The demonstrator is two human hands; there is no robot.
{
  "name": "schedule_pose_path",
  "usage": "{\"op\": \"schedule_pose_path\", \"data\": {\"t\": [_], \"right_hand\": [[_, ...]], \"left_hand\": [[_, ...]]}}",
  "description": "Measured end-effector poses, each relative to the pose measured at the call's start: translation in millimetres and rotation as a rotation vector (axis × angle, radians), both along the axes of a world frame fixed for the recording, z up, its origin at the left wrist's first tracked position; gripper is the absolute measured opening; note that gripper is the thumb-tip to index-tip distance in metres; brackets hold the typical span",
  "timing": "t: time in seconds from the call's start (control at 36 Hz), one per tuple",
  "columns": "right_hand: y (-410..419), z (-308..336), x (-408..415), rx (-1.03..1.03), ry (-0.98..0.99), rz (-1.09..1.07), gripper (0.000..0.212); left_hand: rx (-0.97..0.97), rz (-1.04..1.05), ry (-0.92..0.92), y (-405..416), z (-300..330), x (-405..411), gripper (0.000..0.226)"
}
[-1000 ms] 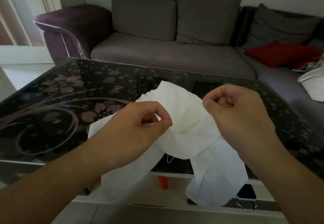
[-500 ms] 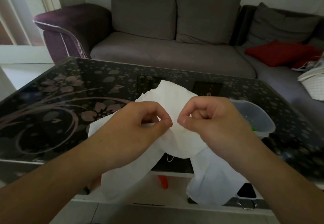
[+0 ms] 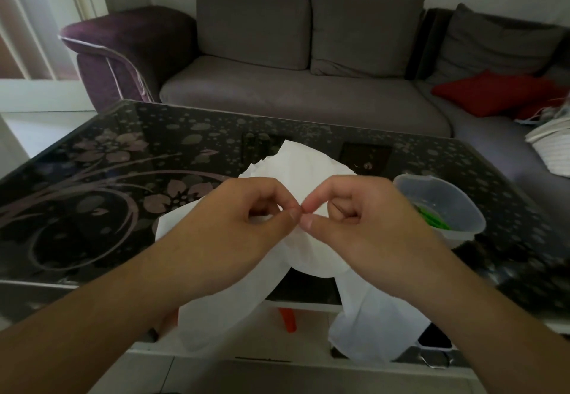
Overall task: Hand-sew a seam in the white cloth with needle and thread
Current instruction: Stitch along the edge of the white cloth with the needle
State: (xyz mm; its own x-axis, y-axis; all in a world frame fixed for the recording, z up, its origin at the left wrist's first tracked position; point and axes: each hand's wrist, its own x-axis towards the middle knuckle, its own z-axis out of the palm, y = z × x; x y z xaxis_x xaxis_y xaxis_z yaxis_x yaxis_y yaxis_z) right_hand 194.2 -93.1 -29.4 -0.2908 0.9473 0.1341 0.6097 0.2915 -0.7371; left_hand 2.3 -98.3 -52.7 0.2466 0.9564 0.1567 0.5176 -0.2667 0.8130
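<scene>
Left hand (image 3: 234, 224) pinches the cloth (image 3: 311, 174) above the table (image 3: 123, 177) edge. Right hand (image 3: 367, 224) meets it fingertip to fingertip, thumb and forefinger pinched; needle and thread not discernible, so what it grips is unclear.

A clear tub (image 3: 444, 208) stands just beside the right hand (image 3: 364, 227); bare table (image 3: 101, 190) lies to the left.
</scene>
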Motion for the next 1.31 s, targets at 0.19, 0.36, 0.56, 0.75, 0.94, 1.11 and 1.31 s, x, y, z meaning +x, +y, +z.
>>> {"op": "schedule_pose_path", "data": {"t": [0.19,0.36,0.56,0.75,0.94,1.11,1.31], "right_hand": [[2,-3,4,0.020,-0.030,-0.091,0.016],[3,-1,5,0.016,0.051,-0.175,0.016],[10,1,5,-0.001,0.158,-0.378,0.011],[-2,0,1,-0.111,0.104,-0.034,0.014],[3,-5,1,-0.026,0.031,-0.057,0.014],[5,0,7,-0.113,0.234,-0.194,0.016],[11,-2,5,-0.131,0.247,-0.348,0.018]], "left_hand": [[-0.023,0.008,0.009,-1,0,2,0.011],[-0.025,0.010,0.035,-1,1,1,0.011],[-0.026,0.011,-0.003,-2,4,0,0.011],[-0.025,0.013,0.012,-2,1,1,0.012],[-0.026,0.013,0.019,-2,4,0,0.011],[-0.046,-0.001,-0.012,-2,5,2,0.011],[-0.048,0.009,-0.009,-2,4,1,0.012]]}}
